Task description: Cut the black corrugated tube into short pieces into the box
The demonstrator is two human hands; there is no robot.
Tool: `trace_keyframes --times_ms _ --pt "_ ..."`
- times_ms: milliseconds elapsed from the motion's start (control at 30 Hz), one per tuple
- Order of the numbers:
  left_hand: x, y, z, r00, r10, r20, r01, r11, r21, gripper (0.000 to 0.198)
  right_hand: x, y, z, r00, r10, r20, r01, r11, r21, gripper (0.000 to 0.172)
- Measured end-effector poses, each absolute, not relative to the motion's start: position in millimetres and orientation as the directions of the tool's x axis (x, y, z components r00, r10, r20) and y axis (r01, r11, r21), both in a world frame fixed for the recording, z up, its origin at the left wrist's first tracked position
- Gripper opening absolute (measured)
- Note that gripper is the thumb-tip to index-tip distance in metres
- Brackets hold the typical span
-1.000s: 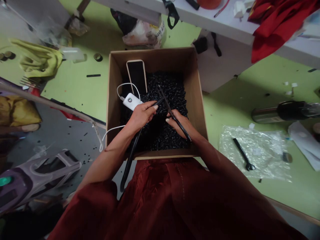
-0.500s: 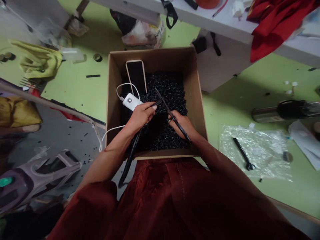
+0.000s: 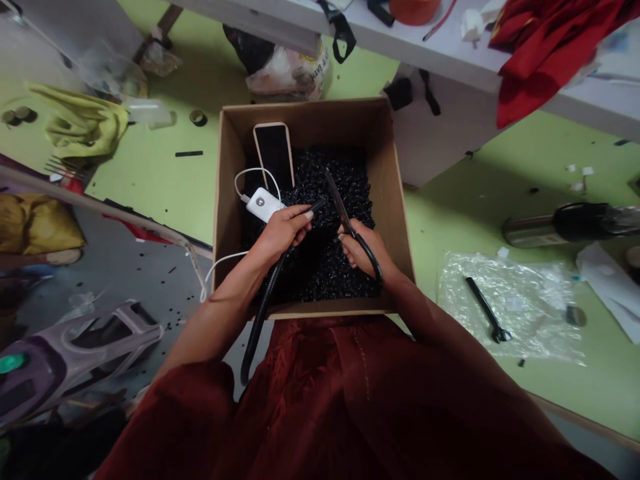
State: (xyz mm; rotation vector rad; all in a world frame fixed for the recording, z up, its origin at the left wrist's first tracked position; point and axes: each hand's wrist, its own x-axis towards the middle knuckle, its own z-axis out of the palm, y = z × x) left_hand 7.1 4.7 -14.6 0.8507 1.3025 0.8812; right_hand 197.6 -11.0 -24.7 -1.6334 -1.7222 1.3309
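Left grip (image 3: pixel 283 232) around black corrugated tubing (image 3: pixel 264 308), scissors (image 3: pixel 339 208) in right grip (image 3: pixel 360 250) beside it

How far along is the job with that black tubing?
A deep heap of short black pieces already fills the cardboard box. In hand: the left hand holds corrugated black tubing, the right hand scissors. Seemingly left: the tubing's length trailing past the box's edge.

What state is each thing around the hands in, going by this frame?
Left hand: gripping a black corrugated tube
Right hand: holding black scissors, blades pointing away from the person
Cardboard box: open, filled with black pieces
Smartphone: screen dark
White power bank: cable plugged in
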Motion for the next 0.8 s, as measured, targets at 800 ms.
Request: trace_keyframes --times_ms 800 --pt "0.6 4.7 0.9 0.229 0.848 -0.477 -0.312 0.529 0.789 0.014 200.6 -9.5 -22.1 -0.291 0.916 -0.276 0.560 -0.071 -0.826 0.037"
